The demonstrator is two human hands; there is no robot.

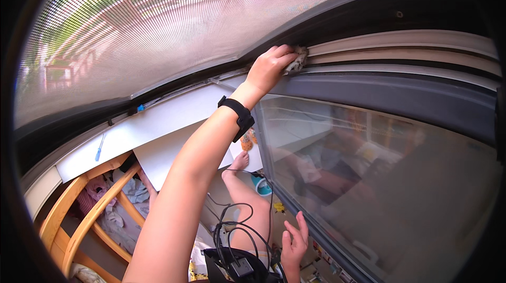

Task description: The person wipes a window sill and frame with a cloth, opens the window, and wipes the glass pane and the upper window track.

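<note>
My left hand (272, 65), with a black band (239, 119) on the wrist, grips a crumpled, dirty grey-white cloth (297, 61). The cloth touches the window frame where the pale frame tracks (395, 42) begin. Above the hand spreads the mesh window screen (158, 26). A glass pane in a dark frame (355, 188) stands to the right below the tracks and reflects the room. Low down, my right hand (294, 243) is empty with its fingers apart, close to the pane's dark edge (292, 208). Whether it touches that edge is unclear.
A blue-handled screwdriver (98, 153) lies on the white sill (158, 125). Wooden rails (95, 212) stand at left, with clothes (106, 200) behind them. Looped black cables (237, 223) hang before my body. My bare foot (240, 160) rests near orange patterned objects (246, 142). Below is a blue-and-white container (263, 187).
</note>
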